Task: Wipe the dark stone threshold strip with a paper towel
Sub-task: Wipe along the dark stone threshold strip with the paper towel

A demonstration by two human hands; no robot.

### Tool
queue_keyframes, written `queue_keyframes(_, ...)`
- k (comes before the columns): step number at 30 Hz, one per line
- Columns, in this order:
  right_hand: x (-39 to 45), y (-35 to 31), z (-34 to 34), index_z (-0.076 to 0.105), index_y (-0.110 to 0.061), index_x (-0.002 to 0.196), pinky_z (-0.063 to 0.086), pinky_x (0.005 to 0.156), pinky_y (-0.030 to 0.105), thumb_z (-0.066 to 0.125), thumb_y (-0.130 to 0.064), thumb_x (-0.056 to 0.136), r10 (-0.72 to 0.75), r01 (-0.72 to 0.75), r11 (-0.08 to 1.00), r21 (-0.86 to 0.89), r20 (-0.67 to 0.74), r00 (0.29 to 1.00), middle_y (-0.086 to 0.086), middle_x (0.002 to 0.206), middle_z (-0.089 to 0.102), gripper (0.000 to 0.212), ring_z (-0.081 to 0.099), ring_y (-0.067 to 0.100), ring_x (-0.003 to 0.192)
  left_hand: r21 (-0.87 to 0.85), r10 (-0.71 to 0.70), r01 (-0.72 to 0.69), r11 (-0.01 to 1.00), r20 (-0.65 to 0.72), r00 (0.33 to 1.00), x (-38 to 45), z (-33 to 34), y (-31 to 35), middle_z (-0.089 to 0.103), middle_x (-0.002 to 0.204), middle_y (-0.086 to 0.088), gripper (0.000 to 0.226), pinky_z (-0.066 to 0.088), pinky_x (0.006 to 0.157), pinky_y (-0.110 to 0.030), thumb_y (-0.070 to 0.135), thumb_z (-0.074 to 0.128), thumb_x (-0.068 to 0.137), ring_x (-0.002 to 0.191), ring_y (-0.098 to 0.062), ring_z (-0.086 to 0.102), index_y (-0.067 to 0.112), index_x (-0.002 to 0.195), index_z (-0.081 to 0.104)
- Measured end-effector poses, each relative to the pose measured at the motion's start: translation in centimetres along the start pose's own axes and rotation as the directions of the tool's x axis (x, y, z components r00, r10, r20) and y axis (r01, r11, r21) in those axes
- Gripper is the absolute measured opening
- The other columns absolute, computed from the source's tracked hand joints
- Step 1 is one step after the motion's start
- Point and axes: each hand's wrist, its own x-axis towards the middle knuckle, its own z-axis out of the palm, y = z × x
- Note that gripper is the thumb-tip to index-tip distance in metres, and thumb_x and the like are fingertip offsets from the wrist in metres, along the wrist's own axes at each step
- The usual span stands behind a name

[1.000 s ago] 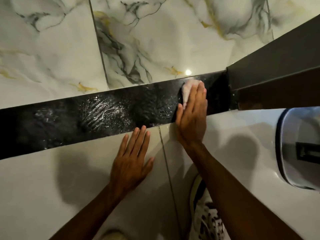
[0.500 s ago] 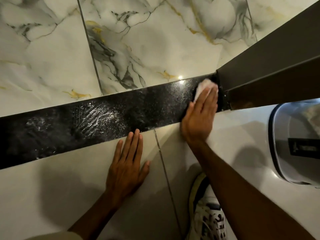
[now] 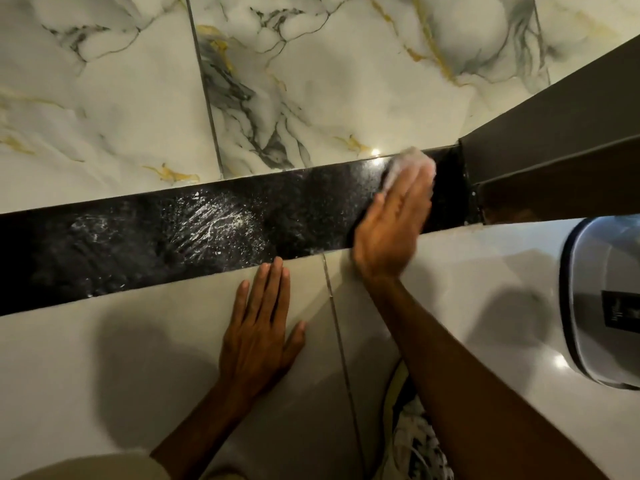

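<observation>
A dark, speckled stone threshold strip (image 3: 145, 237) runs across the floor from lower left to upper right, with white smears near its middle. My right hand (image 3: 391, 223) lies flat on the strip's right part and presses a crumpled white paper towel (image 3: 410, 164) under the fingers; only the towel's far edge shows. The hand and towel are blurred. My left hand (image 3: 259, 330) rests flat, fingers together, on the pale tile just below the strip and holds nothing.
Marble-patterned tiles (image 3: 329, 81) lie beyond the strip. A dark door frame (image 3: 554, 143) meets the strip's right end. A grey lidded bin (image 3: 602, 299) stands at the right edge. My patterned shoe (image 3: 415, 445) is by my right forearm.
My right hand slid the towel rightward toward the door frame, then back a little to the left. The left hand stayed planted on the tile.
</observation>
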Motion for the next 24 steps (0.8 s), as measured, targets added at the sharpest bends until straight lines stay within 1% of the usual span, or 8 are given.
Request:
queue_keyframes(2,-0.3,-3.8,1.2,0.004,-0.008,0.175,0.043,0.131,0.051,0.019,-0.034,0.117,-0.195,0.190,0.980,0.053,0.113,0.974,0.014,0.185,0.002,0.065,0.010,0.032,0.173,-0.013,-0.019,0.019,1.000,-0.004,1.000,-0.6,0.0,-0.6,0.015,0.180,-0.020,0.085,-0.002,0.138,-0.045,0.052,0.039,0.105,0.168,-0.032,0.012,0.002,0.170,0.017)
queue_keyframes(6,-8.4,-3.2,0.1,0.030,-0.008,0.172,0.023,0.141,0.049,0.036,-0.022,0.116,-0.592,0.547,0.804,0.233,0.222,0.775,0.017,0.183,0.019,0.058,0.013,0.031,0.173,0.004,-0.089,0.089,0.996,0.000,0.996,-2.3,-0.6,-3.3,0.011,0.180,-0.019,0.085,0.001,0.138,-0.046,0.050,0.039,0.105,0.168,-0.032,0.010,0.004,0.171,0.014)
queue_keyframes(8,-11.2,0.3,-1.2,0.035,-0.006,0.169,0.032,0.137,0.051,0.042,-0.017,0.113,-0.510,0.504,0.860,0.083,0.204,0.836,0.019,0.180,0.025,0.058,0.017,0.033,0.171,0.004,-0.122,0.122,0.993,-0.006,0.993,-2.8,-0.7,-4.1,0.010,0.181,-0.018,0.085,0.001,0.138,-0.046,0.049,0.040,0.104,0.169,-0.031,0.008,0.003,0.171,0.015)
queue_keyframes(11,-10.5,0.2,-0.9,0.029,0.000,0.170,0.032,0.137,0.052,0.042,-0.015,0.113,-0.165,0.173,0.981,-0.089,0.088,0.982,0.024,0.180,0.024,0.060,0.022,0.039,0.170,-0.001,-0.132,0.132,0.991,-0.017,0.991,-2.7,-0.5,-4.2,0.012,0.180,-0.018,0.085,-0.001,0.138,-0.046,0.049,0.039,0.104,0.168,-0.030,0.007,0.002,0.170,0.016)
queue_keyframes(14,-6.6,-6.2,1.3,0.021,-0.004,0.173,0.033,0.137,0.051,0.036,-0.017,0.115,0.110,-0.109,0.993,0.047,-0.021,0.994,0.022,0.182,0.018,0.062,0.020,0.039,0.170,-0.013,-0.156,0.156,0.988,-0.035,0.987,-2.9,-0.3,-4.1,0.013,0.180,-0.020,0.084,0.001,0.139,-0.046,0.049,0.038,0.105,0.169,-0.032,0.008,0.003,0.171,0.014)
queue_keyframes(17,-6.2,-11.5,2.8,0.019,-0.008,0.174,0.035,0.136,0.053,0.029,-0.020,0.113,-0.202,0.182,0.969,0.169,0.112,0.973,0.019,0.184,0.011,0.063,0.013,0.033,0.172,-0.010,-0.197,0.197,0.980,-0.048,0.979,-3.8,-0.3,-4.4,0.013,0.180,-0.020,0.080,0.005,0.138,-0.049,0.046,0.036,0.107,0.168,-0.034,0.011,0.002,0.171,0.014)
queue_keyframes(20,-10.6,-10.0,1.5,0.022,-0.010,0.174,0.016,0.143,0.046,0.035,-0.025,0.116,-0.562,0.521,0.826,0.216,0.227,0.796,0.016,0.184,0.014,0.061,0.011,0.028,0.173,-0.022,-0.258,0.258,0.966,-0.033,0.965,-5.4,-0.8,-5.1,0.011,0.181,-0.020,0.081,0.004,0.138,-0.049,0.047,0.038,0.107,0.169,-0.033,0.009,0.003,0.171,0.013)
queue_keyframes(24,-13.5,-4.3,-0.8,0.030,-0.006,0.171,0.028,0.139,0.050,0.045,-0.014,0.112,-0.375,0.371,0.927,0.055,0.148,0.915,0.020,0.180,0.025,0.062,0.022,0.034,0.171,-0.047,-0.304,0.303,0.952,-0.028,0.952,-6.4,-0.9,-5.7,0.010,0.181,-0.018,0.085,0.001,0.138,-0.048,0.047,0.042,0.105,0.169,-0.032,0.008,0.005,0.171,0.012)
